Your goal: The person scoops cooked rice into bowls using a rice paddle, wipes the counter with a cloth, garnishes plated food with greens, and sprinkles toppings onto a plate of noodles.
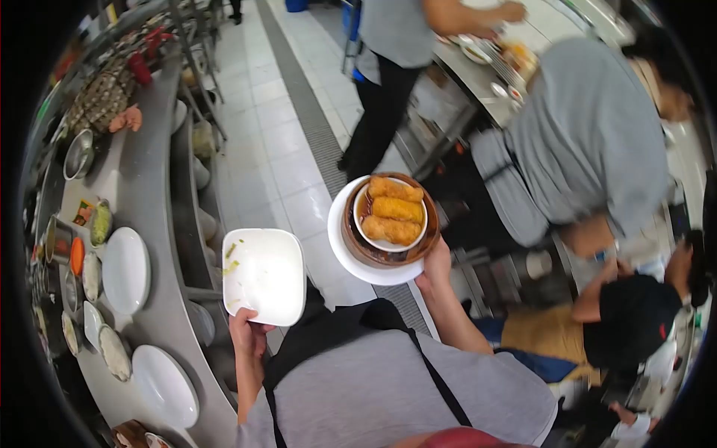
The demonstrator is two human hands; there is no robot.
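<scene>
My left hand (249,333) grips the lower edge of a white square bowl (272,276), which has a few green scraps stuck along its left side. My right hand (435,270) holds the right rim of a round white plate (345,250). On that plate stands a brown bamboo steamer (431,243), and inside it is a small white dish (360,203). Several golden fried rolls (396,209) lie side by side in the dish. The fingers under the plate are mostly hidden.
A steel counter (168,299) on my left carries white oval plates (125,270), small bowls and a metal bowl (78,154). A tiled floor (280,142) with a drain grate (302,112) runs ahead. Several people in grey (582,127) and black shirts (631,321) work close on the right.
</scene>
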